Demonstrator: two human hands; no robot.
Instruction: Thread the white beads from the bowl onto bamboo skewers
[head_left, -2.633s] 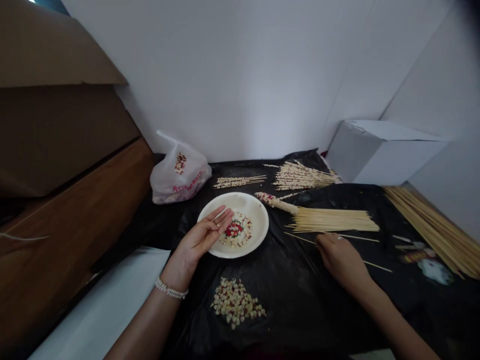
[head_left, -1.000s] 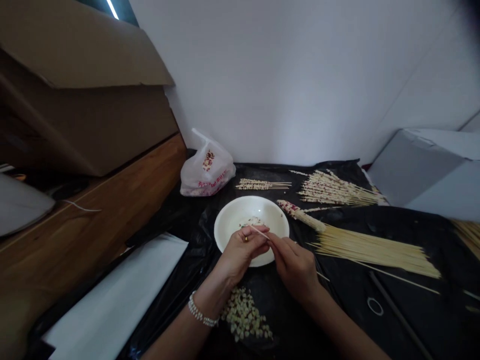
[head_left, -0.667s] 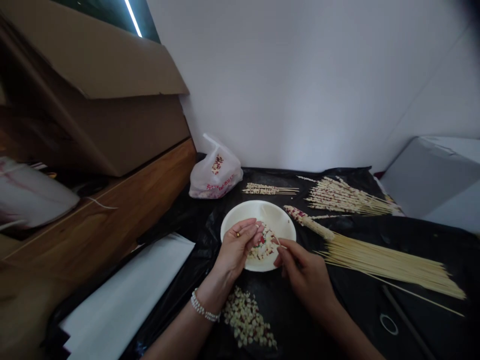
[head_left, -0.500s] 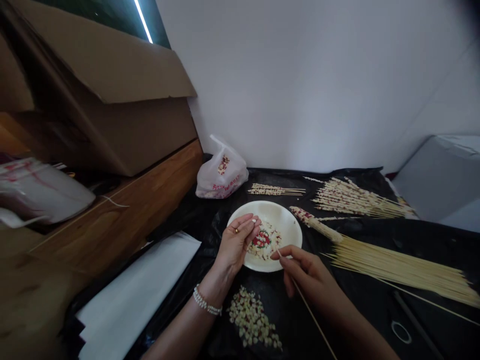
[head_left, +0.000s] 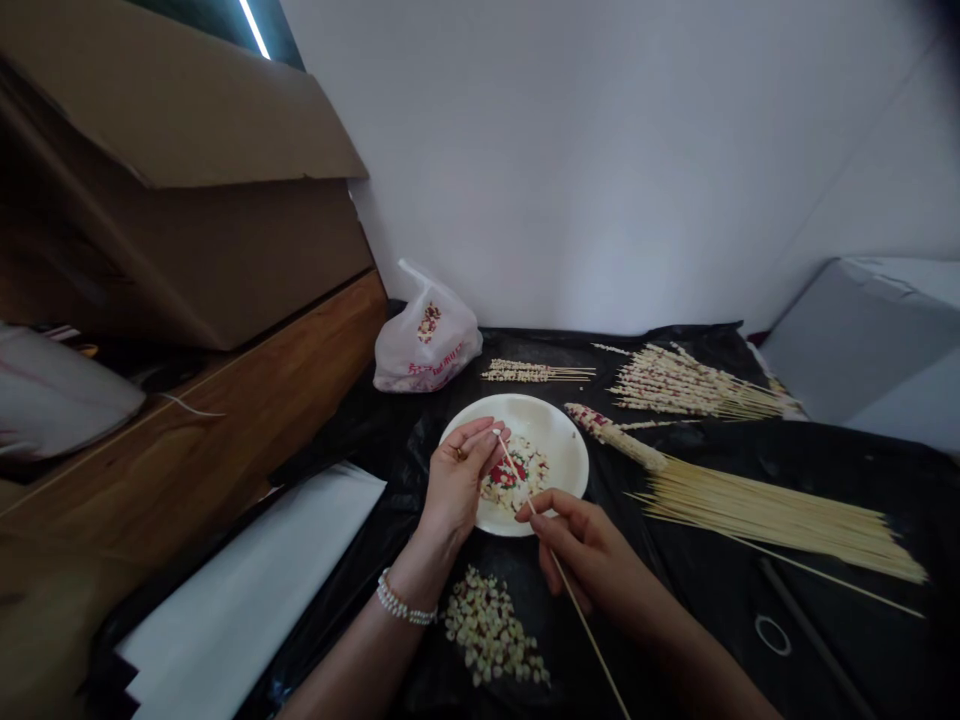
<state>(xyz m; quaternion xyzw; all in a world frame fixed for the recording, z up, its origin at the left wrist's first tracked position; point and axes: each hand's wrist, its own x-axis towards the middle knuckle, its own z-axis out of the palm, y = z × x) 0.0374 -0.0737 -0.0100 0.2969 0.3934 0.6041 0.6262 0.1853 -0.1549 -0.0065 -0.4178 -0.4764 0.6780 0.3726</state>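
skewer: thin pale bamboo skewer point(head_left: 516, 475), bare, slanting up-left over white round plate point(head_left: 561, 443)
tip: at small white kernel point(head_left: 496, 433)
right hand point(head_left: 581, 550): pinching the skewer partway along its length
left hand point(head_left: 457, 480): fingertips nipping the kernel
plate: white and red kernels inside
near wrists: loose kernel pile point(head_left: 491, 630)

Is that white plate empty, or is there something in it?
Not empty. The white plate holds a small heap of pale and red pieces in its middle.

White plate point(head_left: 559, 445), black table cover point(head_left: 697, 590)
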